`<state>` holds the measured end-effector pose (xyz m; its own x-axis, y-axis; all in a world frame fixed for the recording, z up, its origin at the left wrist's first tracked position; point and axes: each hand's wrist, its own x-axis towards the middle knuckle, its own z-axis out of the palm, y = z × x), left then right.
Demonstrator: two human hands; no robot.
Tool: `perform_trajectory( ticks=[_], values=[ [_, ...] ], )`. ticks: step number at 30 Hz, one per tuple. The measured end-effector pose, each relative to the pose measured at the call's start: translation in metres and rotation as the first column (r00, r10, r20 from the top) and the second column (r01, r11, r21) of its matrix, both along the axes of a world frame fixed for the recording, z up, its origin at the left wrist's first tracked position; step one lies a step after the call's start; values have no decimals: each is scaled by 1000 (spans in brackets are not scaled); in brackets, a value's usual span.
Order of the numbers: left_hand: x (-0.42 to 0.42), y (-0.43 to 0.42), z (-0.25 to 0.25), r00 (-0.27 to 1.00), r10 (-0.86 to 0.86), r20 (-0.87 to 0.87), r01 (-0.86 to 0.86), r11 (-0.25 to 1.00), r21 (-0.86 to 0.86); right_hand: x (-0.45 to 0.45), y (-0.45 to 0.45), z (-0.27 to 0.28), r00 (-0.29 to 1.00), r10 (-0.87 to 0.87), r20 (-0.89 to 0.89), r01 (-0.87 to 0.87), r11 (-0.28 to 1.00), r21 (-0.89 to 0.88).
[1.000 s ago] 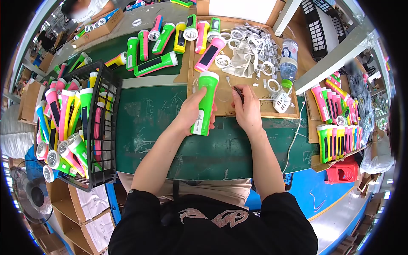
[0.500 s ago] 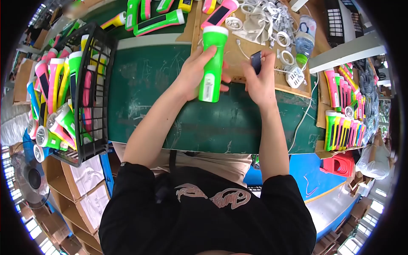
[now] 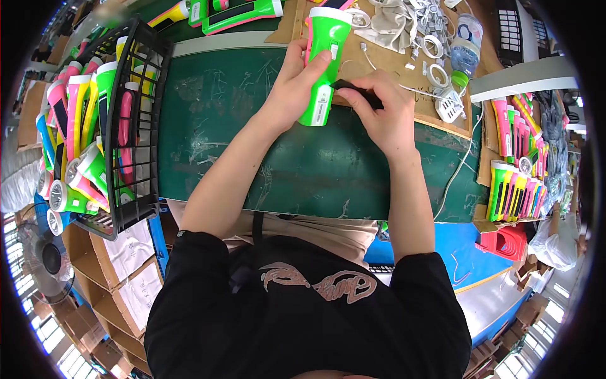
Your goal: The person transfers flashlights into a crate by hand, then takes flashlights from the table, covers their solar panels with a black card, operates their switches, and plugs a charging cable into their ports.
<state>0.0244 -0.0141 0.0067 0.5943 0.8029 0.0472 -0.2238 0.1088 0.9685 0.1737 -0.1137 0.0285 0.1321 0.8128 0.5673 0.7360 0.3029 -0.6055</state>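
My left hand [image 3: 293, 88] is wrapped round a green flashlight [image 3: 329, 39] with a white rim, held upright above the front edge of the wooden board [image 3: 454, 126]. A white label shows on its lower body. My right hand [image 3: 382, 104] pinches a small dark object [image 3: 372, 99], whose tip meets the flashlight's right side. What this object is cannot be made out. Behind the hands, a white cable [image 3: 367, 55] with a plug lies on the board, and a white multi-port charger [image 3: 449, 105] rests at the board's right.
A black crate [image 3: 113, 136] full of colourful flashlights stands at the left. White rings [image 3: 437, 76], a pale cloth [image 3: 392, 24] and a bottle [image 3: 466, 47] lie at the back right. More flashlights [image 3: 514, 192] stand in a box at the far right.
The camera view has tilted downward. My right hand has moved left with the dark object, from apart to touching the flashlight. The flashlight has turned slightly in my left hand.
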Motion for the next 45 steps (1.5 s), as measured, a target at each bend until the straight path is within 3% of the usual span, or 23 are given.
perform_trajectory(
  ticks=[6, 8, 9, 11, 12, 14, 16, 18, 19, 20, 23, 26, 28, 29, 30, 33, 35, 39, 42, 44, 45],
  values=[
    [0, -4, -3, 1000, -9, -16, 10, 998, 58, -5, -1, -2, 993, -12, 115, 8, 999, 35],
    [-5, -4, 1, 996, -81, 37, 79, 996, 33, -4, -3, -3, 951, 26, -307, -94, 974, -207],
    [-5, -6, 2, 996, -84, 34, 83, 996, 29, -3, -5, -3, 950, 22, -310, -91, 974, -210],
    [-3, -10, 4, 985, -130, 109, 130, 992, 8, 0, -7, -2, 847, 128, -515, -296, 920, -258],
    [-2, -11, 4, 985, -127, 113, 127, 992, 8, 2, -8, -2, 849, 129, -513, -297, 919, -259],
    [-2, -11, 1, 988, -69, 136, 82, 992, -94, 4, -12, -1, 903, 294, -315, -376, 894, -243],
    [-4, 2, -2, 996, 5, 85, 2, 997, -83, 0, -13, 4, 893, 355, -275, -421, 875, -240],
    [-14, 15, 0, 963, -56, 264, 148, 928, -343, -18, -12, 5, 795, 588, -146, -604, 789, -110],
    [-12, 16, 2, 975, 52, 218, 49, 899, -436, -26, -11, 3, 808, 584, -79, -589, 801, -109],
    [-14, 17, 3, 975, 56, 215, 45, 899, -436, -29, -12, 5, 805, 587, -81, -593, 798, -107],
    [-14, 17, 4, 959, 99, 267, 73, 821, -566, -29, -13, 6, 864, 499, -69, -500, 836, -226],
    [-9, 7, 7, 969, 137, 206, -26, 885, -464, -25, -10, -8, 935, 353, 45, -348, 933, -87],
    [-6, -1, 3, 980, 72, 185, -14, 955, -297, -26, -6, -6, 976, 169, -135, -170, 985, 7],
    [-3, -4, 0, 980, 82, 182, -33, 966, -256, -25, -3, -9, 986, 64, -156, -72, 996, -50],
    [-1, -11, 4, 978, 58, 203, -3, 965, -262, -28, 2, -12, 928, -54, -369, -27, 977, -211],
    [2, -16, 2, 985, 59, 164, -31, 985, -170, -27, 5, -6, 871, -84, -484, -47, 966, -252],
    [5, -20, -5, 979, 112, 170, -86, 984, -154, -25, 8, -14, 762, -76, -643, -173, 933, -315],
    [7, -18, -3, 983, 127, 135, -103, 979, -173, -23, 12, -15, 703, -137, -698, -204, 901, -382],
    [0, -12, -2, 976, 52, 213, -5, 977, -215, -24, 8, -16, 755, -131, -642, -181, 900, -397],
    [-9, -7, 9, 941, -210, 264, 280, 924, -260, -24, 8, -8, 429, -83, -900, -298, 927, -227],
    [-11, -6, 15, 929, -267, 258, 327, 917, -230, -19, 9, -9, 359, -43, -932, -318, 933, -166]
  ],
)
